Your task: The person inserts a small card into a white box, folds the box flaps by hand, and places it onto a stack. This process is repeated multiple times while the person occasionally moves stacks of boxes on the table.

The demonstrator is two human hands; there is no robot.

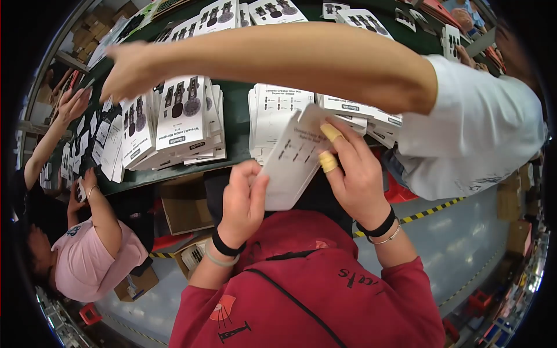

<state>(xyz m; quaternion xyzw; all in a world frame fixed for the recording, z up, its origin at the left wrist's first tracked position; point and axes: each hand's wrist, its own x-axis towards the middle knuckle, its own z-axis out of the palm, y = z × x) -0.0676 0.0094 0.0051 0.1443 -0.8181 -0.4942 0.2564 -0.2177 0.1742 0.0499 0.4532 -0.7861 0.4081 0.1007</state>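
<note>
Blocked overhead by a co-worker's bare forearm [278,61], stretched right across the green bench [235,110] from the right edge toward its far left corner. Crowded below it: stacks of white boxes [183,122] along the near edge, more stacks [275,110] beside them. Only a narrow green gap between those two piles. Tight under the arm, just above the flat white carton [293,159].
</note>
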